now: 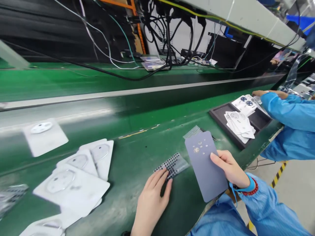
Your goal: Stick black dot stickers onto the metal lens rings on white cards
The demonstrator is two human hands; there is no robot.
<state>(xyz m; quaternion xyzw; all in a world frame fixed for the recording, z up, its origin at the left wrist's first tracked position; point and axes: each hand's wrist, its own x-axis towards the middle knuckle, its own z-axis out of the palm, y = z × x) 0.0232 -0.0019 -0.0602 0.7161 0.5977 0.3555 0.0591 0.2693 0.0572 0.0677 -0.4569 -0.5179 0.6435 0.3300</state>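
My right hand [230,167] grips a flat grey-blue panel [206,173] with rounded corners by its right edge, thumb on top. Several small holes or marks show near the panel's upper end. To its left, my left hand [154,200] rests its outstretched fingertips on the near edge of a clear sheet [180,164] covered in rows of small black dots. Another pale, see-through sheet [192,132] lies partly behind the panel. Beside it is a thin dark tool [213,138], mostly hidden.
White rounded plates [73,188] lie stacked at the left, with a single one [45,136] farther back. A black divided tray [230,131] holds more white plates at the right, near a co-worker's blue sleeve [283,109]. Black cables [169,42] hang behind the green bench [128,177].
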